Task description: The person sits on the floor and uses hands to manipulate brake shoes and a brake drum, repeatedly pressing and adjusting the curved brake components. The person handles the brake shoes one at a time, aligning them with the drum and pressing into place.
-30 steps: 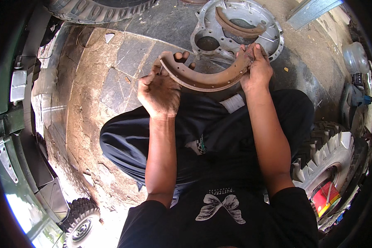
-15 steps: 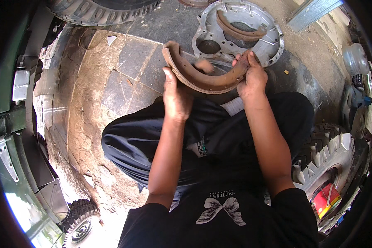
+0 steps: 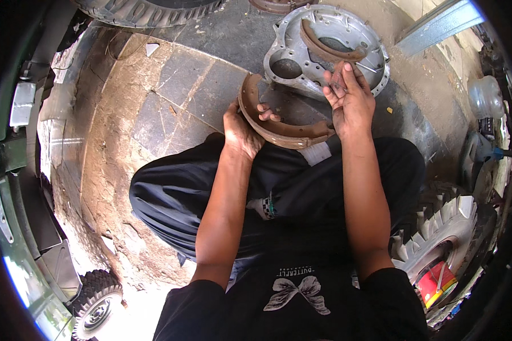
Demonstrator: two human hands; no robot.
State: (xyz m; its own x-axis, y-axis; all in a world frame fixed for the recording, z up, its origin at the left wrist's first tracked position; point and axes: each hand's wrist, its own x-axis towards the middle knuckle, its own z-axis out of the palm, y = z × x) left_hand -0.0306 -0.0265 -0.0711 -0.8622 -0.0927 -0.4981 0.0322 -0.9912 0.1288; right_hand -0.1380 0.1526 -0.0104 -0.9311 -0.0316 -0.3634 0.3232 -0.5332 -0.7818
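A curved, rusty brown brake shoe is held above my crossed legs. My left hand is closed round its left part, with the thumb outside the curve and fingertips showing inside it. Close to the shoe's right end, my right hand is raised off it, fingers loosely bent and apart, with nothing visible in them. Beyond it, a second rusty brake shoe lies on a round, silver-grey metal housing on the floor. The housing has a large central opening and a smaller round one at its left.
A tyre lies at the far left, beside part of a rusty round piece. Near right stands a chunky-treaded tyre with a red and yellow container. A metal post rises far right; a clear plastic jug stands below it.
My right hand has let go of the brake shoe's right end and risen slightly. The shoe has dropped a little lower and tilted, now held by my left hand alone.
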